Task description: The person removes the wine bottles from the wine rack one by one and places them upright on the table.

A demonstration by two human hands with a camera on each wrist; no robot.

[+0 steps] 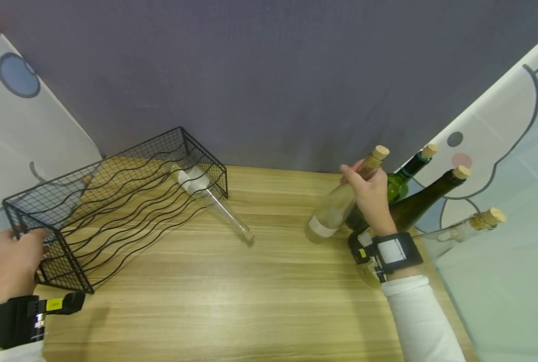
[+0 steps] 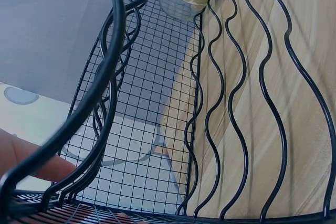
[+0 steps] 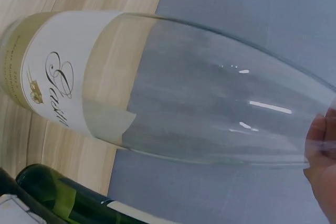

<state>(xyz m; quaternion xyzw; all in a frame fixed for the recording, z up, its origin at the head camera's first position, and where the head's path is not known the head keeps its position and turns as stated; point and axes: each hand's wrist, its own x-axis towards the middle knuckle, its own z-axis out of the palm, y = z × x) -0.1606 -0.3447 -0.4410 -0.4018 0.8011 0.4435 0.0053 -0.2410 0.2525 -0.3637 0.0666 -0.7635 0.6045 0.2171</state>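
Note:
My left hand (image 1: 17,259) grips the left end of a black wire wine rack (image 1: 205,153), fingers around the mesh panel. Inside the rack's right end lies a clear corked bottle (image 1: 226,210), its neck sticking out over the front. On the right, my right hand (image 1: 370,196) holds a clear glass wine bottle (image 1: 334,206) by the neck, below its cork. That bottle leans slightly; whether its base touches the table cannot be told. Its white and gold label (image 3: 63,72) shows in the right wrist view.
Beside my right hand stand a green bottle (image 1: 397,186), a dark bottle (image 1: 427,196) and another clear bottle (image 1: 450,236), all corked, partly behind my hand and wrist. A grey panel (image 1: 269,85) rises behind the wooden table (image 1: 233,296). Patterned panels flank both sides.

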